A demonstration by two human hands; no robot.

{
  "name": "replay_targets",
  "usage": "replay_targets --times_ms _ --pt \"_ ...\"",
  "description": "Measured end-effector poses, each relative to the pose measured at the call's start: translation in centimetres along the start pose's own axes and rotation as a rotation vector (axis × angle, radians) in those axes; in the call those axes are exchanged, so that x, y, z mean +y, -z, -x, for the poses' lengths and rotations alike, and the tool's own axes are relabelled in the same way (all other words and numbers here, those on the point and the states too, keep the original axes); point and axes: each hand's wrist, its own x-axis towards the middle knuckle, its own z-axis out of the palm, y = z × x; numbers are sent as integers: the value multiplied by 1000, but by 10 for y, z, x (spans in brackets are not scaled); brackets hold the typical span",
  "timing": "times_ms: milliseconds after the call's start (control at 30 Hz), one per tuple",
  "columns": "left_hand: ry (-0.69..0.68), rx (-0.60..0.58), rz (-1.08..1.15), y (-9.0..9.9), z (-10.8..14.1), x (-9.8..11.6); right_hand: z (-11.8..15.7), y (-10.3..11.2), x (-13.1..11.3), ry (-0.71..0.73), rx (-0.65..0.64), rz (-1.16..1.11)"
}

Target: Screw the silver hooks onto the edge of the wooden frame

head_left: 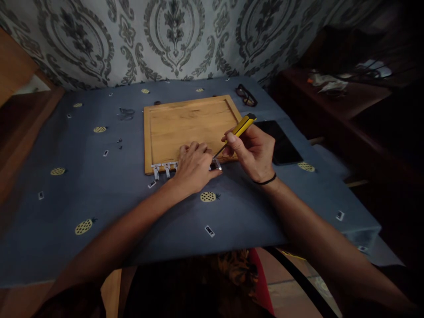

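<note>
A wooden cabinet door panel (188, 126) with a raised frame lies flat on the blue patterned tablecloth. Several metal hinges (157, 171) sit in a row along its near edge. My left hand (194, 170) bears down on that edge, fingers bent over the wood, with its thumb against the hinge (217, 164) at the right of the row. In my right hand (258, 152) is a yellow and black screwdriver (243, 125), gripped in a pinch and slanted down to the left. Its tip reaches that same hinge; the exact contact is hidden by my left fingers.
Eyeglasses (246, 95) lie beyond the panel's far right corner. A black tablet (280, 143) rests right of my right hand. Small screws (119, 141) and a shiny bundle (126, 114) are on the tablecloth (79, 185) to the left. Dark furniture (361, 104) stands at the right.
</note>
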Motion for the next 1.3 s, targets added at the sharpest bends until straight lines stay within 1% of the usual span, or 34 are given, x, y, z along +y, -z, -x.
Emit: replay_targets --times_ms 267,367,500,600,667,800,967,1033,1100,1167,1233,1300 --pt "0 19 3 -2 0 -1 -1 -1 2 47 -47 -11" --pt "-6 27 10 -3 0 -1 -3 1 -2 31 -78 -19" --pt "-10 29 12 -4 0 -2 -6 8 -5 -16 -168 -30" --pt "-10 37 9 -4 0 -2 -8 11 -5 -22 -188 -2" --pt "-10 43 5 -5 0 -2 -7 10 -3 -13 -166 15" --pt "-12 38 0 -5 0 -2 -6 6 3 -4 -81 17" --pt "-11 25 5 -4 0 -2 -4 3 2 50 -56 17" --pt "-7 19 8 -3 0 -1 -3 2 -2 72 15 17" --pt "-4 15 9 -2 0 -1 -2 3 -6 75 116 21" --pt "-4 11 8 -1 0 -1 -3 4 -9 68 169 23" --pt "-5 8 6 -1 0 -1 -4 5 -8 57 153 12" --pt "-3 8 7 -1 0 -1 -4 5 -6 51 94 -3"
